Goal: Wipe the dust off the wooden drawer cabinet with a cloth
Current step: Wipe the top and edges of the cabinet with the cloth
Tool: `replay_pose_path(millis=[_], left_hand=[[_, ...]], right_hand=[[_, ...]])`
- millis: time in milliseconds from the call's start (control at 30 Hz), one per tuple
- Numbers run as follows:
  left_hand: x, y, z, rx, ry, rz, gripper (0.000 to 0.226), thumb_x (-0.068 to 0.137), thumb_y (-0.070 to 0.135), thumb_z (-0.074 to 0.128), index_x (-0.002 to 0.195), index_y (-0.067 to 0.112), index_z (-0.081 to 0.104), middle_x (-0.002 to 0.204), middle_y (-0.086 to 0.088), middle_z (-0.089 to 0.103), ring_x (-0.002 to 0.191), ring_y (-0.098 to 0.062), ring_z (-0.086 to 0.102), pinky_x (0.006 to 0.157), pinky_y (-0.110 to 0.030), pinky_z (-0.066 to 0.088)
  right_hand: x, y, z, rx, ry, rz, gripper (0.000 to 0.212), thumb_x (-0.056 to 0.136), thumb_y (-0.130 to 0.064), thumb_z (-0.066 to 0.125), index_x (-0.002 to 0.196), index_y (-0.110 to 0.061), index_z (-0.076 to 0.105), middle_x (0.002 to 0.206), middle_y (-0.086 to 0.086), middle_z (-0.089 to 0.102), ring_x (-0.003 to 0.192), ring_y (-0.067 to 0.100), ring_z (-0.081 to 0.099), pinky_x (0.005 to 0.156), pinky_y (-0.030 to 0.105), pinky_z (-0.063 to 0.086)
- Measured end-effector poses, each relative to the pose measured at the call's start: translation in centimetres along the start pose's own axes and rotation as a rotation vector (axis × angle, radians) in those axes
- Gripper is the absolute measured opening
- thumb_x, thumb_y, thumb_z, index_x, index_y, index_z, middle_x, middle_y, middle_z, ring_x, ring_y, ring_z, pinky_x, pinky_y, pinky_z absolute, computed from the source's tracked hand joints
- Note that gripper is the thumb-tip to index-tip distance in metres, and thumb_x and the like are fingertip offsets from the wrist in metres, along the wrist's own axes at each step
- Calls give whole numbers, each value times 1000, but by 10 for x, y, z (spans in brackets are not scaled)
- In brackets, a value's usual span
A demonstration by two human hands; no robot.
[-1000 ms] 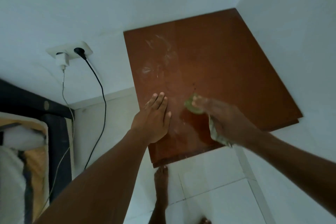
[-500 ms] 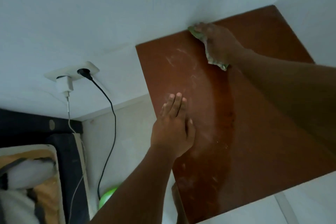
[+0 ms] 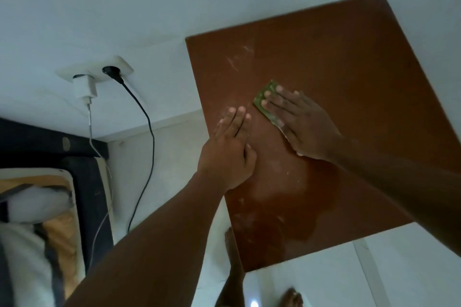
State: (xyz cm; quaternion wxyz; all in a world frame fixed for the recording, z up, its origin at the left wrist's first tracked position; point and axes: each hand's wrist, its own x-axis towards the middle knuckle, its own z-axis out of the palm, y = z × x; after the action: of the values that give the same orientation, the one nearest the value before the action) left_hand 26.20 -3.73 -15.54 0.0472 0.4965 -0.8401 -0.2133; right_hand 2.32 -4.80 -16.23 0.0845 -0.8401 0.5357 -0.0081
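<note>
One wooden cabinet, top dust-streaked. One green cloth at its middle, pressed beneath the flat, straight-fingered right hand. The left hand, flat, holding nothing, rests near the cabinet's left edge.

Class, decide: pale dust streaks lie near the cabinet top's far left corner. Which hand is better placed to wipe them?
Right. The right hand presses the green cloth flat on the cabinet top, just short of the dust streaks; the left hand rests flat, holding no cloth.
</note>
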Motion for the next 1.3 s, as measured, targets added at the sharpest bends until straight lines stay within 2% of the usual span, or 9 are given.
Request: replay_pose_path(millis=[167,433,633,800,967,1033,1100,1200,1300], left_hand=[[1,6,-5,-4,-59,-36,73,90,36,23,159,11,25,169,-7,16,157,-23,6,127,-40,12],[-26,27,-13,67,-149,-112,63,104,33,28,160,7,17,170,-11,8,157,-25,4,127,-39,9],[-99,34,-2,94,-205,-87,65,103,41,19,161,13,10,171,-6,2,157,-21,0,127,-42,14],[-94,14,-11,117,-189,-51,71,98,43,12,161,12,13,170,-7,6,157,-21,3,127,-38,12],[-48,-11,-27,84,-161,-31,61,106,34,27,161,12,12,171,-5,4,157,-19,1,125,-32,4],[-26,-23,-32,77,-165,-4,62,106,35,26,161,13,9,171,-3,2,157,-18,0,126,-32,4],[-6,-35,-36,61,-172,17,63,104,37,20,161,15,9,171,-2,4,157,-17,0,127,-32,6],[8,-46,-35,25,-143,32,67,97,38,17,161,17,19,170,-1,10,157,-15,3,127,-33,10],[3,-47,-29,-6,-93,29,66,98,39,19,160,18,21,169,0,13,156,-14,3,127,-36,13]], right_hand=[[-88,-44,15,53,19,-52,58,99,-18,45,155,-23,33,165,-4,24,155,17,14,121,45,27],[-205,-99,30,255,98,-108,62,86,-1,40,143,-25,45,151,-6,48,145,16,37,105,42,45],[-256,-116,12,291,-35,-281,73,59,13,78,123,-21,68,126,-4,68,123,8,49,93,32,58],[-167,-92,-35,430,143,-93,60,80,11,51,133,-16,57,132,2,61,120,14,52,98,30,51],[-7,-52,-56,392,298,55,48,86,6,42,129,-2,63,130,18,62,104,29,62,85,40,53],[53,-27,-55,347,283,116,50,82,9,53,129,-3,63,130,21,61,111,39,62,93,49,52],[103,-1,-53,298,294,137,58,73,14,64,128,-5,65,129,20,63,112,40,62,95,44,49],[154,28,-61,250,216,173,67,71,14,61,133,-11,62,135,16,60,114,38,61,95,36,49],[168,42,-48,122,130,139,58,85,3,56,142,-8,52,147,18,50,132,37,50,113,40,39]])
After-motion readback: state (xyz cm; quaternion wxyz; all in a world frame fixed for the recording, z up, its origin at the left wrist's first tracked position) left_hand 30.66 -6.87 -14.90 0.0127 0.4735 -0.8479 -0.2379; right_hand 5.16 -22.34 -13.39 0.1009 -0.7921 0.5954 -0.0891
